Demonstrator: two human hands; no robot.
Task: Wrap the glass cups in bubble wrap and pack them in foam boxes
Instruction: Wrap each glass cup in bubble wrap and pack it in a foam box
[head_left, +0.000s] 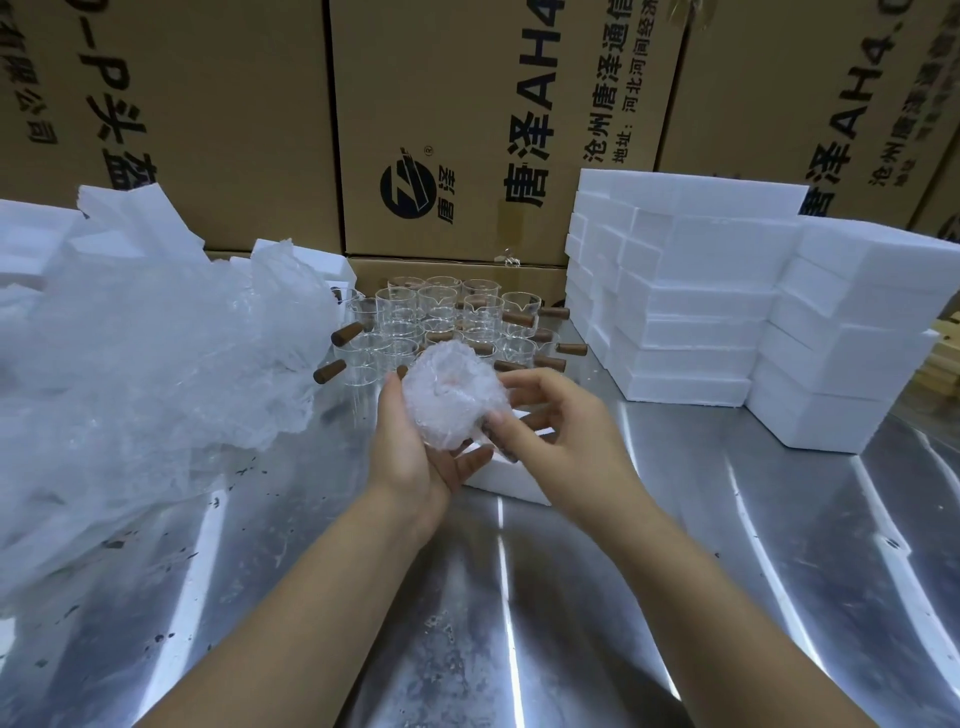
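A glass cup wrapped in bubble wrap (451, 396) sits in the palm of my left hand (415, 457), whose fingers cup it from below. My right hand (558, 423) holds its right side, thumb pressing on the wrap. Both hands hover above a white foam box (506, 480) lying on the metal table, mostly hidden behind them. Several bare glass cups with wooden handles (441, 322) stand grouped just beyond. A big pile of loose bubble wrap (140, 374) lies at the left.
Stacks of white foam boxes (727, 317) fill the right side of the steel table (519, 597). Broken foam pieces (130, 218) lie at the back left. Tall cardboard cartons (467, 130) form a wall behind everything.
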